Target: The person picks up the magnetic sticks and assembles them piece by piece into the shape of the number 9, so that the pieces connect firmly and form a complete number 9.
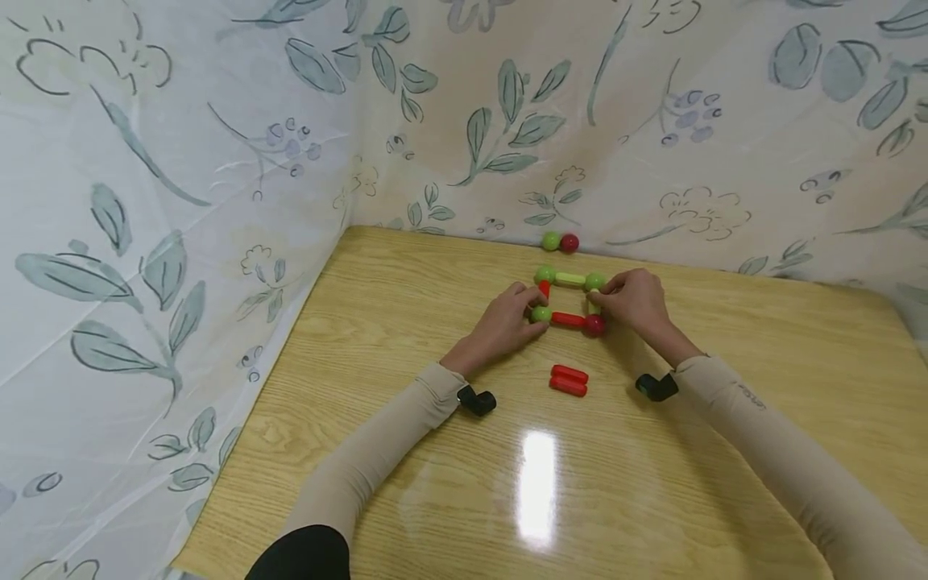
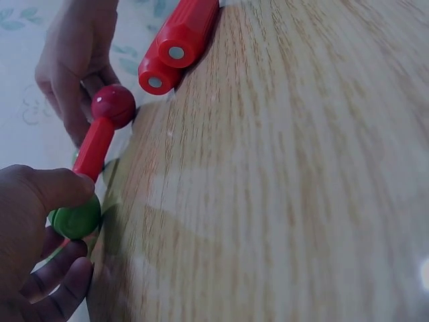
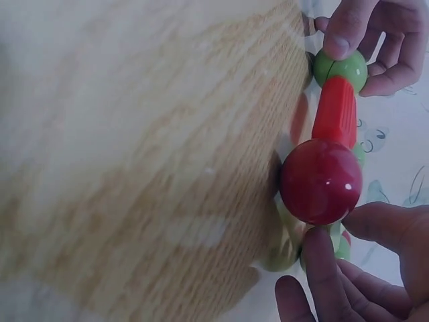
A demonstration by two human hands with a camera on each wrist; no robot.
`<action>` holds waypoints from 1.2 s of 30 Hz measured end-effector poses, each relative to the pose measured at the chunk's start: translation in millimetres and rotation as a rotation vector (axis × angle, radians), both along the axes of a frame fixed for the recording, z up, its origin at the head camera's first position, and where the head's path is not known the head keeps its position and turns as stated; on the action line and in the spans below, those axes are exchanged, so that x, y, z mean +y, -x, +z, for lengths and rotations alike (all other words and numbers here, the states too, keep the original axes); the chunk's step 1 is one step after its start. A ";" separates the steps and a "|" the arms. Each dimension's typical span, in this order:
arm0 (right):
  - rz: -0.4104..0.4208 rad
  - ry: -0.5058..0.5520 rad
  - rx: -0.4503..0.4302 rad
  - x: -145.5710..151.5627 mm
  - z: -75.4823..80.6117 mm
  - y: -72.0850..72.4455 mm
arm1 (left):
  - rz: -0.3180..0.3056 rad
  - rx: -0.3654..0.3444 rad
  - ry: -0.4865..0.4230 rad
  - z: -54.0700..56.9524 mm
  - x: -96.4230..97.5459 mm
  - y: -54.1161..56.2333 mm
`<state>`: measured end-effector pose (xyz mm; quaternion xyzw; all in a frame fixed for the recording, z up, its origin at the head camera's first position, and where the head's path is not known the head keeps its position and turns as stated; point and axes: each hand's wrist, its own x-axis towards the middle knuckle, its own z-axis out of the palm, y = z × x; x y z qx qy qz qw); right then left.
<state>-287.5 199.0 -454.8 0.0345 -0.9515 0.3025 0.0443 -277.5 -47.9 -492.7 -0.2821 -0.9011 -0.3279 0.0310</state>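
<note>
A square of magnetic balls and rods lies on the wooden table. My left hand (image 1: pixel 506 321) holds the near-left green ball (image 1: pixel 540 314) between thumb and fingers. From that ball a red rod (image 1: pixel 569 321) runs to the dark red ball (image 3: pixel 320 182) at the near-right corner. My right hand (image 1: pixel 640 302) pinches the yellow-green rod (image 1: pixel 594 306) on the right side, just behind the dark red ball. Two green balls, far-left (image 1: pixel 545 275) and far-right (image 1: pixel 594 281), are joined by a yellow-green rod (image 1: pixel 569 279). Another red rod (image 1: pixel 544 289) forms the left side, partly hidden by my fingers.
Two loose red rods (image 1: pixel 569 380) lie side by side nearer to me. Behind the square, by the patterned cloth wall (image 1: pixel 449 121), a green ball (image 1: pixel 551 241) and a red ball (image 1: pixel 569 242) sit together. Cloth also borders the table's left edge.
</note>
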 end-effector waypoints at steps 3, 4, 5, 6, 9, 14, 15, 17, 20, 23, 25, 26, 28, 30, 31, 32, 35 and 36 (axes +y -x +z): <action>0.014 0.001 0.024 0.9 3.5 -6.8 | -0.003 -0.008 -0.004 0.0 -0.1 -0.4; 0.022 0.001 0.040 1.1 5.0 -9.8 | -0.004 -0.009 -0.007 -0.1 -0.1 -0.4; 0.030 0.003 0.059 1.3 6.5 -13.2 | -0.006 -0.009 -0.009 -0.2 0.0 -0.4; 0.040 0.005 0.079 1.4 8.0 -16.9 | -0.009 -0.010 -0.011 -0.3 0.2 -0.3; 0.085 0.028 0.130 0.1 13.0 -29.7 | -0.013 -0.002 -0.014 0.3 0.5 0.3; 0.198 0.056 0.109 -4.7 12.7 -52.1 | -0.011 -0.005 -0.016 1.2 0.2 0.2; 0.222 0.057 0.094 -5.8 10.9 -55.7 | -0.009 -0.006 -0.014 1.0 0.0 0.2; 0.274 0.048 0.067 -8.4 7.0 -62.0 | -0.009 -0.008 -0.013 0.6 -0.4 0.4; 0.352 0.045 0.012 -12.0 2.1 -69.7 | -0.007 -0.008 -0.007 0.1 -0.6 0.2; 0.420 0.039 -0.057 -16.1 -1.7 -75.1 | -0.006 -0.010 -0.001 -0.2 -0.5 0.3; 0.454 0.026 -0.098 -18.4 -4.1 -77.0 | -0.005 -0.007 0.003 -0.7 -0.4 0.7; 0.469 0.019 -0.110 -19.4 -5.1 -77.8 | -0.005 -0.006 0.005 -0.9 -0.4 0.8; 0.485 0.008 -0.128 -21.1 -7.0 -78.5 | -0.004 -0.003 0.004 -1.1 -0.5 1.0; 0.500 0.001 -0.138 -22.0 -8.6 -78.6 | -0.002 -0.001 0.002 -1.2 -0.9 1.0; 0.505 -0.001 -0.143 -22.3 -9.2 -78.5 | -0.002 -0.001 0.001 -1.1 -1.0 1.1; 0.514 0.002 -0.147 -22.4 -9.5 -78.4 | -0.001 0.000 0.000 -1.1 -1.1 1.1; 0.531 0.006 -0.160 -22.7 -9.7 -77.8 | -0.002 0.000 -0.004 -1.2 -1.1 1.0; 0.537 0.007 -0.162 -22.9 -9.3 -77.9 | -0.002 -0.001 -0.004 -1.2 -1.0 1.0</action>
